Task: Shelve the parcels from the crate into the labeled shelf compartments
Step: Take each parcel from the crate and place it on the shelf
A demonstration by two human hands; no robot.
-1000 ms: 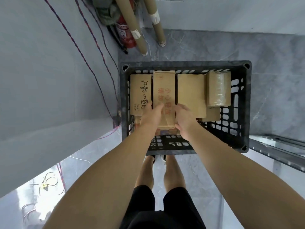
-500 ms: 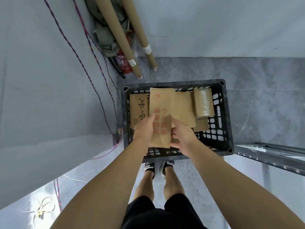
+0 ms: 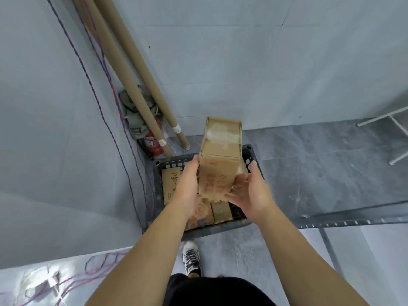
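Note:
A tall brown cardboard parcel (image 3: 220, 160) with red print and a taped top stands upright in the air above the black plastic crate (image 3: 167, 162) on the floor. My left hand (image 3: 187, 186) grips its left side. My right hand (image 3: 251, 191) has spread, fairly straight fingers touching the parcel's lower right side, thumb pointing up. Inside the crate lie a parcel with black writing (image 3: 171, 184), one with red print (image 3: 201, 214) and a plain one (image 3: 220, 212); the held parcel and my hands hide the rest.
A grey metal shelf frame (image 3: 353, 217) runs along the right, close to the crate. Long cardboard tubes (image 3: 141, 85), a red fire extinguisher (image 3: 153, 143) and hanging cables (image 3: 99, 96) fill the corner behind the crate. My shoe (image 3: 191, 258) stands just before the crate.
The parcel with red print has come up out of the crate and turned upright. My head has lifted, so more wall shows.

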